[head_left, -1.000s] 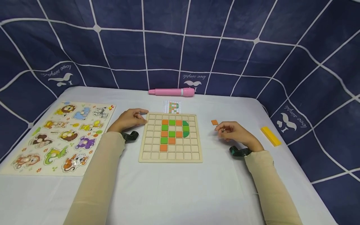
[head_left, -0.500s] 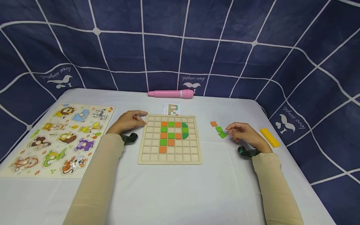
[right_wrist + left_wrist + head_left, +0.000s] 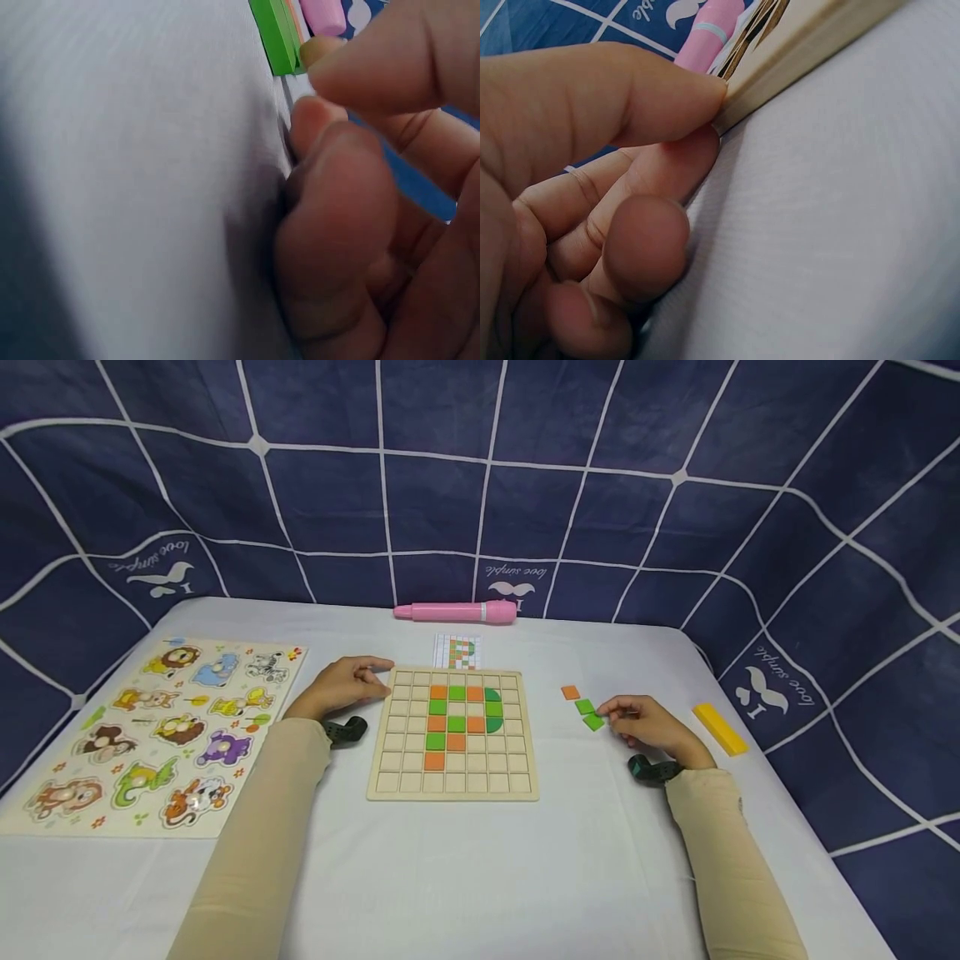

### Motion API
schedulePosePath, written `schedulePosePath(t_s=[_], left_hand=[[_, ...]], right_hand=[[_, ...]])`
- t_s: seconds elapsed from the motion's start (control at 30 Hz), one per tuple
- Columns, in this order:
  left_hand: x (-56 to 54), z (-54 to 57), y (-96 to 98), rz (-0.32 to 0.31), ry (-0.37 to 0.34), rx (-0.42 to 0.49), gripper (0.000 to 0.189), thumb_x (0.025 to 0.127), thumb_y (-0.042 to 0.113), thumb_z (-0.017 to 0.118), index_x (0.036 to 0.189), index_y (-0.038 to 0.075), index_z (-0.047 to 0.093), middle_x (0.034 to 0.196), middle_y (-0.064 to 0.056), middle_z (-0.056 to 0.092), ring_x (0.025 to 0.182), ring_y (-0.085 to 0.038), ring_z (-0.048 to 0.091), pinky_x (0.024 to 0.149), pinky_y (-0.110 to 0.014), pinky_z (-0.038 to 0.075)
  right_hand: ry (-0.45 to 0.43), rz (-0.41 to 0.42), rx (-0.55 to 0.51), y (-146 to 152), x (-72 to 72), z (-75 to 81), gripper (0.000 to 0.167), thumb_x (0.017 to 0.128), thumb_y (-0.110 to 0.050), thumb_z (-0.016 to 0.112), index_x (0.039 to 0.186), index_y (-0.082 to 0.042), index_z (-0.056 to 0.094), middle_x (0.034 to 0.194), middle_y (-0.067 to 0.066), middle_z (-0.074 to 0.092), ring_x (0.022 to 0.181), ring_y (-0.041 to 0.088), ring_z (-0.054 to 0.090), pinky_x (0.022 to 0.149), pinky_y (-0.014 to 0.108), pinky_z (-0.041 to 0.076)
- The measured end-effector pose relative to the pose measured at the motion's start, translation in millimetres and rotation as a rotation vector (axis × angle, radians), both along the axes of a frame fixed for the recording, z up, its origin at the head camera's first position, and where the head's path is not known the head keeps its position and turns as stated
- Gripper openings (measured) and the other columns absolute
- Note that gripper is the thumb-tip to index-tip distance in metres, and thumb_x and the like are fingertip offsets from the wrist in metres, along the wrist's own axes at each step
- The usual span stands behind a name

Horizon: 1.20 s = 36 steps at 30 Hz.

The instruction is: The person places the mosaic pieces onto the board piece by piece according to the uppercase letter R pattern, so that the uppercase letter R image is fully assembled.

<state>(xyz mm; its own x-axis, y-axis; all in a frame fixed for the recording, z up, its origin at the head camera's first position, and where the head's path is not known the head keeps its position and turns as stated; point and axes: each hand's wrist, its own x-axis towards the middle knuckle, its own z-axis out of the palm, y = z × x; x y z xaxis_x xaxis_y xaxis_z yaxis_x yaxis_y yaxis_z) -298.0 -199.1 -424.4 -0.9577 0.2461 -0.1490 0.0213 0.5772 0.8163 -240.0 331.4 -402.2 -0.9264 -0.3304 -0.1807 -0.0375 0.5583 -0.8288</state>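
A wooden grid board [image 3: 476,783] lies flat on the table, with orange and green tiles set in a P-like pattern. My left hand [image 3: 343,683] holds the board's upper left corner; in the left wrist view its thumb and a finger [image 3: 675,161] meet at the board edge. Right of the board lie a loose orange tile [image 3: 571,692] and two green tiles, an upper one [image 3: 583,706] and a lower one [image 3: 592,722]. My right hand [image 3: 636,720] touches the lower green tile with a fingertip, its other fingers loosely bent and resting near the cloth.
A pattern card [image 3: 459,648] sits behind the board, with a pink marker-shaped stick [image 3: 457,612] beyond it. An animal puzzle board [image 3: 127,768] is at the left, and a yellow block [image 3: 720,729] at the right edge. A dark blue curtain [image 3: 442,493] closes the back.
Two green tiles, out of sight a second ago, now show beside the loose orange one. My right hand moved right off them, then slightly back left. The left hand stays at the board.
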Motion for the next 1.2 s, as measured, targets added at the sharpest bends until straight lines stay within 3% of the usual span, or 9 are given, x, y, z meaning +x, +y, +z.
schedulePosePath(t_s=[0.23,0.5,1.0,1.2], left_hand=[[-0.1,-0.9,-0.5,0.002,0.005,-0.004,0.064,0.094,0.019,0.080,0.153,0.007,0.061,0.087,0.001,0.069,0.075,-0.019,0.055,0.088,-0.038,0.040],[-0.5,-1.5,-0.3,0.005,0.005,0.006,0.064,0.093,0.018,0.081,0.153,0.007,0.061,0.087,0.001,0.069,0.075,-0.019,0.055,0.088,-0.039,0.040],[1.4,-0.4,1.1,-0.005,0.020,-0.010,0.065,0.093,0.020,0.081,0.153,0.006,0.061,0.090,0.000,0.071,0.079,-0.020,0.056,0.089,-0.039,0.040],[2.6,-0.8,0.6,-0.006,0.026,-0.014,0.064,0.094,0.019,0.080,0.152,0.005,0.061,0.088,0.001,0.069,0.076,-0.019,0.056,0.088,-0.038,0.040]], right_hand=[[0.006,0.035,0.011,-4,-0.8,0.9,0.041,0.094,0.004,0.065,0.134,0.013,0.064,0.093,0.005,0.055,0.066,0.012,0.049,0.057,0.025,0.042],[0.045,0.081,0.067,-7,-1.7,2.3,0.040,0.093,0.007,0.065,0.133,0.011,0.067,0.089,0.004,0.052,0.061,0.011,0.046,0.054,0.025,0.042],[0.028,0.010,0.084,-6,-0.4,0.1,0.033,0.093,-0.004,0.081,0.122,0.008,0.070,0.090,0.003,0.057,0.066,0.011,0.050,0.058,0.024,0.045],[0.039,0.028,0.068,-14,1.4,3.1,0.031,0.095,-0.004,0.078,0.121,0.009,0.068,0.097,0.008,0.066,0.075,0.014,0.057,0.062,0.027,0.052]])
